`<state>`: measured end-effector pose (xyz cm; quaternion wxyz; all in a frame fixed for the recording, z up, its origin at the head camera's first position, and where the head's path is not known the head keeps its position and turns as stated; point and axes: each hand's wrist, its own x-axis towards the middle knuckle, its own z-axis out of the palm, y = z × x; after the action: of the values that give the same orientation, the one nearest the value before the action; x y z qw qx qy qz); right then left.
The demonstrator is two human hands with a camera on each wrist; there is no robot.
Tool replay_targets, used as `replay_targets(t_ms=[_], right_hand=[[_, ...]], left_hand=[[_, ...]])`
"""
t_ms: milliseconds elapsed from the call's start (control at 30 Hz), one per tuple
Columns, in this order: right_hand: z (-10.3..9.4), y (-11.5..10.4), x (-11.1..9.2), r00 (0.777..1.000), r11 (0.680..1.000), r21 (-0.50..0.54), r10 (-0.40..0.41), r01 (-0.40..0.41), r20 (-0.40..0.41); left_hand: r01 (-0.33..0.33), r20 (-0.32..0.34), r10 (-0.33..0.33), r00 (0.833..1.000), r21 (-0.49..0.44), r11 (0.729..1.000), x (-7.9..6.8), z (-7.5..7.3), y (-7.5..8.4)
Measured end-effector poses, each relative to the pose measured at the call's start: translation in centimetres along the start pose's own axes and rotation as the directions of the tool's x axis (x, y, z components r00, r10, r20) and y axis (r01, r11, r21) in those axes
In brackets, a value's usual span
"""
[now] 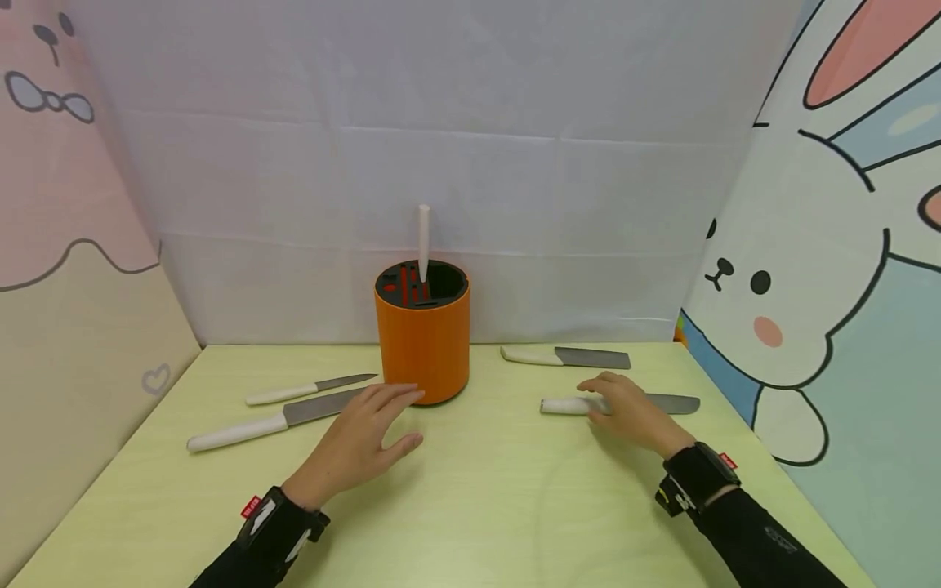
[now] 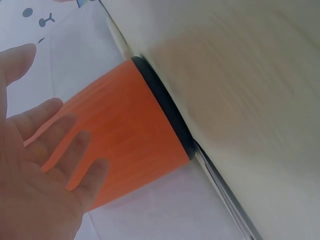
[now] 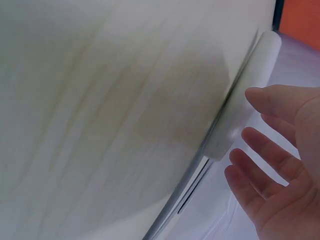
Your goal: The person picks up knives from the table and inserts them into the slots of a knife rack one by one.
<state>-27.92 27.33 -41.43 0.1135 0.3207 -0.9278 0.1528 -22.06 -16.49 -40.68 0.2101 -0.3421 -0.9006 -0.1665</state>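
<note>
White-handled kitchen knife (image 1: 569, 406) lies crosswise on table (image 1: 478, 506), right of orange knife block (image 1: 422, 351), just under our nearer right hand (image 1: 632, 412) | right fingers parted, gripping nothing | our left hand (image 1: 354, 449) spread, empty

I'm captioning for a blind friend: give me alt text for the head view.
A person's right grip is over a white-handled knife on a pale table; the left grip is near an orange knife block. Three other knives lie nearby.
</note>
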Motion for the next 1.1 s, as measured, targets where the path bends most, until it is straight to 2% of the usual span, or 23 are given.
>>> replay_targets(t_ms=[167, 367, 600, 767, 1100], right_hand=[[0.3, 0.8, 0.1, 0.999, 0.999, -0.041, -0.019, 0.020, 0.025], [0.4, 1.3, 0.2, 0.998, 0.999, -0.042, -0.031, 0.033, 0.047], [0.3, 1.4, 0.7, 0.994, 0.994, -0.051, -0.092, 0.095, 0.067], [0.3, 1.5, 0.9, 0.991, 0.995, -0.049, -0.086, 0.091, 0.102], [0.7, 1.8, 0.8, 0.991, 0.995, -0.049, -0.086, 0.092, 0.106]], left_hand=[[-0.006, 0.000, 0.006, 1.000, -0.008, 1.000, 0.0, 0.3, 0.0], [-0.001, 0.011, 0.002, 1.000, -0.010, 1.000, -0.1, 0.4, 0.0], [-0.010, 0.020, 0.011, 1.000, -0.014, 1.000, -0.2, 0.3, 0.1], [-0.007, 0.019, 0.007, 1.000, -0.011, 1.000, -0.3, 0.4, 0.1], [0.021, 0.039, -0.020, 0.999, -0.009, 1.000, -0.4, 0.6, 0.0]])
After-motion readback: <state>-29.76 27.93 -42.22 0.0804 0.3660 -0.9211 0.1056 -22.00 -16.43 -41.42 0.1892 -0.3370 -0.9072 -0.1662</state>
